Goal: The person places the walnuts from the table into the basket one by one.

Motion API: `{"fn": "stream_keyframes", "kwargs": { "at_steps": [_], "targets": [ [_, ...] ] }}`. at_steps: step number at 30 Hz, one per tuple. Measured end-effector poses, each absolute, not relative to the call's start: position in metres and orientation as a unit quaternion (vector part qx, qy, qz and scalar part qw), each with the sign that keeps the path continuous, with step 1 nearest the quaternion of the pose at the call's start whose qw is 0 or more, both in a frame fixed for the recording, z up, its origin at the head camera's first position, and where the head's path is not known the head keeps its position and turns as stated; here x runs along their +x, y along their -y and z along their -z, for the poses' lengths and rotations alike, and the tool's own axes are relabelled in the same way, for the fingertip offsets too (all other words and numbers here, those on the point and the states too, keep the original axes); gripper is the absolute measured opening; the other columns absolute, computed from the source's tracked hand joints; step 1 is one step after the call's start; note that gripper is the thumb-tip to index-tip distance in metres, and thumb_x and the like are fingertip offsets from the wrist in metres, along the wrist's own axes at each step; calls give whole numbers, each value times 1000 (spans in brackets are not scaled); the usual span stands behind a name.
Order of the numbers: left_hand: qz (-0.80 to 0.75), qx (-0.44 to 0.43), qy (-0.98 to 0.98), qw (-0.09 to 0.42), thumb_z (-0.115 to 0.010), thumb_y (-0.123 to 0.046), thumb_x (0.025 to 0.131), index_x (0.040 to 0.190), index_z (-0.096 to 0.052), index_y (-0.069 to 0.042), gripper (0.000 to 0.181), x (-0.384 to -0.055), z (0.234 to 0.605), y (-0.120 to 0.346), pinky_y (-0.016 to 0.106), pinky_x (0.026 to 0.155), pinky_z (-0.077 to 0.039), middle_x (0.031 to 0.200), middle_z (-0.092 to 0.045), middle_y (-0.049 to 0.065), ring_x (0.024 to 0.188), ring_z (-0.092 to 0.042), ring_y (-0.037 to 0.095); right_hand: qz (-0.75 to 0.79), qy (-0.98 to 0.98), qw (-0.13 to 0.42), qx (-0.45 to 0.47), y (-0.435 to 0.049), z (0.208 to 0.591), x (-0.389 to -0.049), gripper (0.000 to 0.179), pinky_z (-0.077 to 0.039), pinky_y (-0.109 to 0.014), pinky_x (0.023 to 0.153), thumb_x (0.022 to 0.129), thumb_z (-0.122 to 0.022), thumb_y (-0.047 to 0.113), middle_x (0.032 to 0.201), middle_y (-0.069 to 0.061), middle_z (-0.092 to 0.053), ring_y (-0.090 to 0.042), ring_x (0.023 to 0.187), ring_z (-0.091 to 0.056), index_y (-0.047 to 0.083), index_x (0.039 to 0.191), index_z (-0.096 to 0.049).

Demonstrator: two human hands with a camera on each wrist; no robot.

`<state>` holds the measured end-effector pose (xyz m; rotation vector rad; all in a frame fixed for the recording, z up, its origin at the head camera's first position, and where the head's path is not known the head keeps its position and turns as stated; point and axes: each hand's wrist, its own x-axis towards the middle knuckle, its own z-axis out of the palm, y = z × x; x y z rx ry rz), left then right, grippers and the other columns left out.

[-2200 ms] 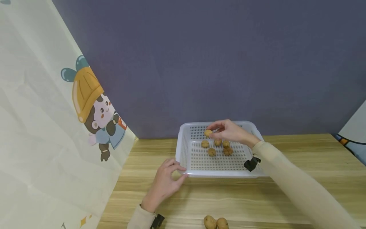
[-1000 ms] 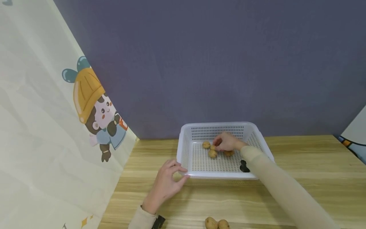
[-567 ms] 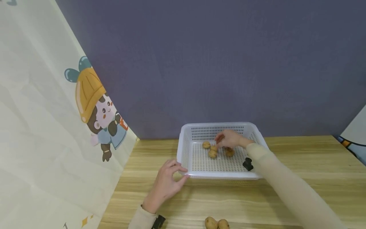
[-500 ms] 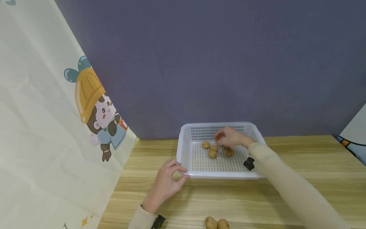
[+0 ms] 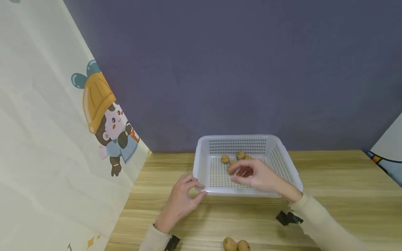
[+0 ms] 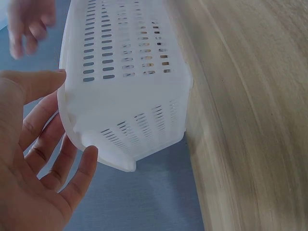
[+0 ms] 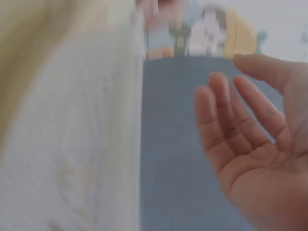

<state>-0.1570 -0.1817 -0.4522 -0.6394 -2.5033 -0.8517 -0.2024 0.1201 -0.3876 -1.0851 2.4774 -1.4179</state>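
Note:
A white perforated plastic basket stands on the wooden table, with several walnuts on its bottom. At its near left corner my left hand pinches the rim, thumb outside and fingers over the edge. The left wrist view shows that hand against the basket's wall. Over the near part of the basket hovers my right hand, holding nothing; it hides some walnuts. Seen from the right wrist, this hand has loosely bent fingers, apart from the thumb, beside the blurred basket.
Two potatoes lie side by side at the table's front, cut by the frame edge. A dark blue-grey panel rises behind the basket. On the left hangs a pale sheet with a cartoon figure.
My right hand has put a walnut down among the others at the basket's back, let go, and drawn back toward the near right. My left hand has stayed on the rim.

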Motion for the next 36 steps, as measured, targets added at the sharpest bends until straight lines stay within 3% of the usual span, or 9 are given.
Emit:
{"fn": "stream_keyframes", "kwargs": {
  "at_steps": [6, 13, 20, 27, 36],
  "targets": [
    [305, -231, 900, 210, -92, -20, 79, 95, -81, -17, 20, -159, 452, 180, 34, 95, -60, 100, -71, -8, 103, -65, 10, 476, -768, 85, -420, -110, 429, -150, 19, -60, -25, 59, 94, -80, 16, 97, 5, -79, 3, 75, -67, 22, 112, -78],
    [305, -234, 897, 220, -93, -20, 79, 95, -81, -17, 20, -160, 452, 180, 33, 94, -60, 99, -70, -8, 102, -65, 11, 420, -780, 87, -455, -110, 469, -132, 21, -53, -14, 56, 95, -81, 22, 97, 6, -78, 9, 74, -61, 20, 115, -76],
    [301, -241, 894, 226, -93, -20, 78, 94, -81, -17, 20, -161, 452, 180, 31, 92, -60, 97, -69, -9, 100, -65, 11, 420, -771, 133, -459, -113, 487, -124, 27, -56, -16, 69, 96, -81, 31, 109, 11, -76, 7, 84, -62, 22, 121, -75],
    [305, -249, 888, 238, -94, -18, 76, 93, -81, -16, 21, -162, 453, 182, 31, 91, -60, 97, -70, -8, 99, -65, 11, 471, -748, 244, -398, -112, 495, -120, 33, -55, -19, 82, 92, -84, 39, 110, 16, -76, 1, 97, -66, 27, 122, -77],
    [300, -249, 888, 243, -94, -19, 75, 93, -81, -16, 22, -162, 455, 181, 31, 90, -60, 97, -70, -8, 98, -65, 11, 477, -740, 262, -395, -113, 501, -121, 33, -56, -18, 73, 92, -83, 38, 102, 17, -75, 4, 86, -64, 26, 122, -77]
  ]
}}
